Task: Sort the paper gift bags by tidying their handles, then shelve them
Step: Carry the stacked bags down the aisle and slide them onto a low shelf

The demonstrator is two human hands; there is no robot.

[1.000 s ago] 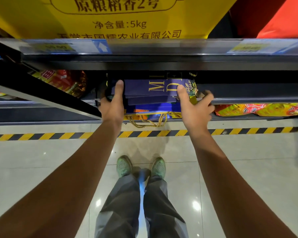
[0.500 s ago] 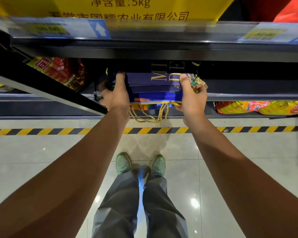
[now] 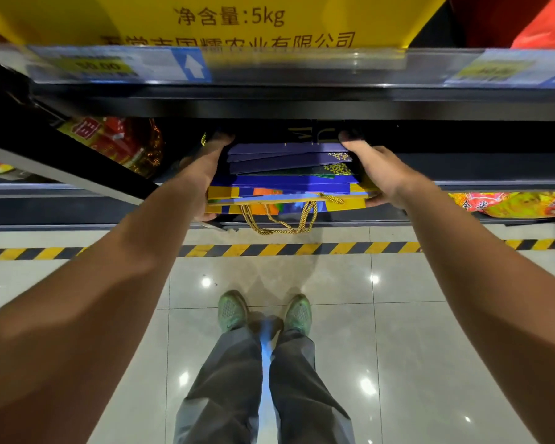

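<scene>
Both sets of fingers vanish into shadow under the shelf, so I cannot tell their grip. The left hand [image 3: 205, 174] presses the stack of gift bags [image 3: 285, 174] at nine o'clock, the right hand [image 3: 378, 174] at three. The stack lies flat on the lower shelf [image 3: 462, 184]; a gold rope handle [image 3: 279, 224] dangles at six.

A large yellow package [image 3: 269, 17] on the far upper shelf carries dark print: "净含量:5kg", and below it a line ending in "农业有限公司", its lower edge cut by the shelf rail. On that rail, left of centre, a blue tag [image 3: 193, 66] shows a white upward arrow. The yellow price labels [image 3: 93, 66] beside it and at the far right are too blurred to read. Gold lettering on the top dark gift bag [image 3: 314, 136] is mostly hidden and unreadable.
</scene>
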